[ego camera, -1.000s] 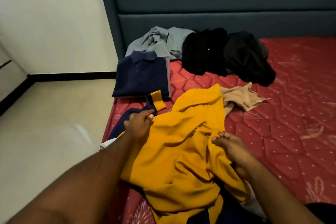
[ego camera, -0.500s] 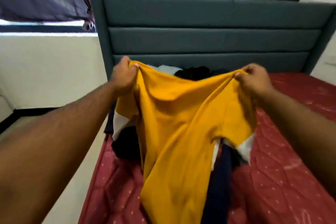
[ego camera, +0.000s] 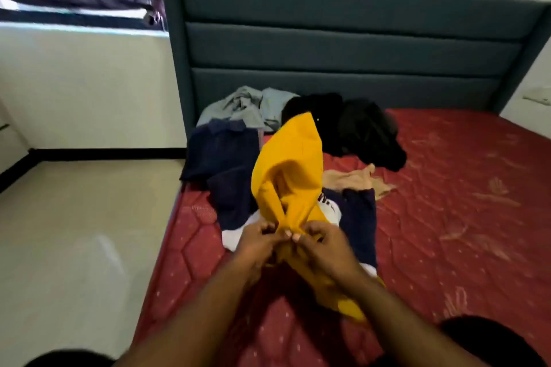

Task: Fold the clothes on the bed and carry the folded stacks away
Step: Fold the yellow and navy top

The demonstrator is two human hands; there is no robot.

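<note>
Over the bed (ego camera: 447, 188), the left hand (ego camera: 256, 243) and right hand (ego camera: 322, 244) pinch the yellow shirt (ego camera: 287, 167) together mid-fold; next, it likely needs laying flat.

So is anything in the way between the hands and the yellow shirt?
No. The left hand and right hand already pinch the yellow shirt together, side by side, with nothing between fingers and cloth.
</note>
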